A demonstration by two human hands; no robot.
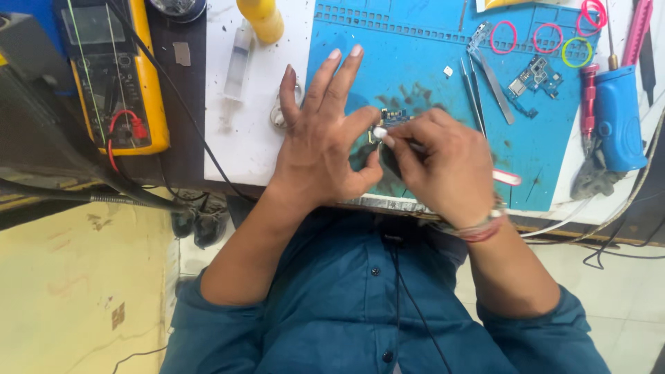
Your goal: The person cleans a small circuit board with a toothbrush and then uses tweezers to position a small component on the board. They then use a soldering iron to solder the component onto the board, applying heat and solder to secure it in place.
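Observation:
A small blue circuit board [393, 116] lies on the blue work mat [415, 62] near the table's front edge. My left hand [325, 131] rests flat beside it, fingers spread, with the thumb and forefinger steadying the board's left side. My right hand [440, 163] is closed around a thin tool whose pink-and-white end [508, 178] sticks out to the right; its tip meets the board but is hidden by my fingers.
Tweezers [473, 90] and a second circuit board [533, 77] lie on the mat's right part, with coloured rubber bands [547, 36] above. A blue tool [618, 118] sits at the right edge. A yellow multimeter [114, 69], a syringe [237, 66] and a yellow bottle [263, 17] stand to the left.

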